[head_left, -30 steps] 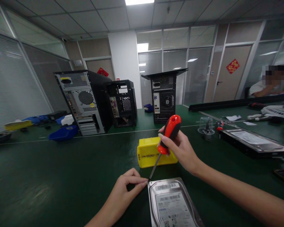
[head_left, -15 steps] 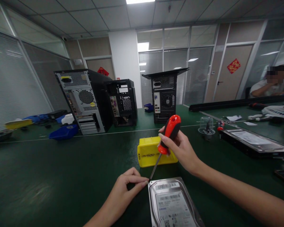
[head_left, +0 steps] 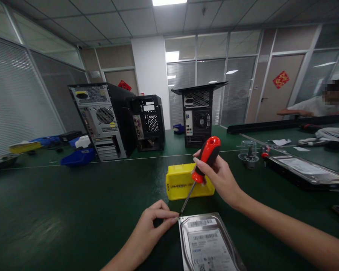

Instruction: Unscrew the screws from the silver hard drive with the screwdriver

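A silver hard drive (head_left: pixel 207 241) with a white label lies flat on the green table, close in front of me. My right hand (head_left: pixel 219 173) is closed round the red and black handle of a screwdriver (head_left: pixel 211 148), which slants down to the left. Its tip meets the fingertips of my left hand (head_left: pixel 155 222) at the drive's far left corner. There the thumb and forefinger are pinched together; whatever small thing is between them is too small to name. Behind the screwdriver stands a yellow bin (head_left: pixel 180 182), partly covered by my right hand.
Computer cases (head_left: pixel 104 120), (head_left: pixel 197 116) stand at the back, with a blue bin (head_left: pixel 77 157) at the left. Another drive (head_left: pixel 305 169) on a black base and a clear plastic container (head_left: pixel 248 150) are on the right. A person (head_left: pixel 322 103) sits beyond the black bar.
The view has shifted slightly. Both hands keep the same hold, and the screwdriver's tip stays at the drive's corner. The person at the far right has lowered an arm from the head.
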`<state>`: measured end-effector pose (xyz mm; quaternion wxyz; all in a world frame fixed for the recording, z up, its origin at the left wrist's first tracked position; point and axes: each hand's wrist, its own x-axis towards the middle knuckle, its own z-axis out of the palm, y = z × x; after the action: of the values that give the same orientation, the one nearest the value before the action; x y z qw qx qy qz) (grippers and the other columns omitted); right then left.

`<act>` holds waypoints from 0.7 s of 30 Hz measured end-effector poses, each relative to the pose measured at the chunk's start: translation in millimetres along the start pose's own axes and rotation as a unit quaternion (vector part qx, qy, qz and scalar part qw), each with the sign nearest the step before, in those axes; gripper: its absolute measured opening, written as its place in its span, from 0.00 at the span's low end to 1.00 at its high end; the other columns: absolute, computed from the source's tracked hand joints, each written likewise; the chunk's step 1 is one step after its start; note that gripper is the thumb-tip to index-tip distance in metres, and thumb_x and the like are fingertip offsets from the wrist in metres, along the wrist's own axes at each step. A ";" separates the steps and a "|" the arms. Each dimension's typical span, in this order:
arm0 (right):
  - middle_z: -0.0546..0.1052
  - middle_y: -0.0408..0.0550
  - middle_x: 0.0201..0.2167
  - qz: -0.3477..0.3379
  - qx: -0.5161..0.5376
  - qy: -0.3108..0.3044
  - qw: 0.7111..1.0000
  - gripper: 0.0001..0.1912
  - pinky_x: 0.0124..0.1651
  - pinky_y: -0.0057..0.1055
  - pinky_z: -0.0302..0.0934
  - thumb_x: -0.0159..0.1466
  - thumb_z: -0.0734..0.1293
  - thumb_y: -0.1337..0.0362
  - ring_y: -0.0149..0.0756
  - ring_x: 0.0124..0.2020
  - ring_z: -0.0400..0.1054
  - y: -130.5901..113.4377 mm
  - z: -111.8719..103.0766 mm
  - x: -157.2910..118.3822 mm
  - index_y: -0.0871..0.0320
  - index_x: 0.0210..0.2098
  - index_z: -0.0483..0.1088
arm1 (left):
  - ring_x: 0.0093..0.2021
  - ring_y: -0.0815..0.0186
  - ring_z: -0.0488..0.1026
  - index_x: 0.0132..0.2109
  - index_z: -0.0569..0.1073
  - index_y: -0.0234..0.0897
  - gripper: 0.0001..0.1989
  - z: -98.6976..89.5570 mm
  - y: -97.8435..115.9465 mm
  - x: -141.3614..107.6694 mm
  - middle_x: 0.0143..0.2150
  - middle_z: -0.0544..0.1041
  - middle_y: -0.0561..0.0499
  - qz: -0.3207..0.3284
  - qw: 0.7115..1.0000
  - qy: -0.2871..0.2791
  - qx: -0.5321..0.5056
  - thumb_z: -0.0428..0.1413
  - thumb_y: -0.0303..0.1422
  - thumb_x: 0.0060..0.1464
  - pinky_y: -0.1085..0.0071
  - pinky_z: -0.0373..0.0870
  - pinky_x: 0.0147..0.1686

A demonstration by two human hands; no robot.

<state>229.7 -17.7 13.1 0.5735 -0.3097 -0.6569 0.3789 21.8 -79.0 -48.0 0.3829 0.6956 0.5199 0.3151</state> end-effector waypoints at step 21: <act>0.70 0.40 0.25 0.009 0.008 -0.006 1.000 0.22 0.23 0.28 0.61 0.59 0.69 0.46 0.30 0.22 0.64 0.0 0.4 -0.7 0.58 0.42 0.69 | 0.39 0.61 0.68 0.37 0.83 0.38 0.14 -0.2 -1.9 1.0 0.35 0.69 0.50 0.008 1.000 0.002 0.003 0.55 0.40 0.58 0.67 0.63 0.41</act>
<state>229.4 -18.4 12.7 0.5683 -0.3089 -0.6547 0.3910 21.0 -77.8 -49.5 0.3770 0.7001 0.5164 0.3180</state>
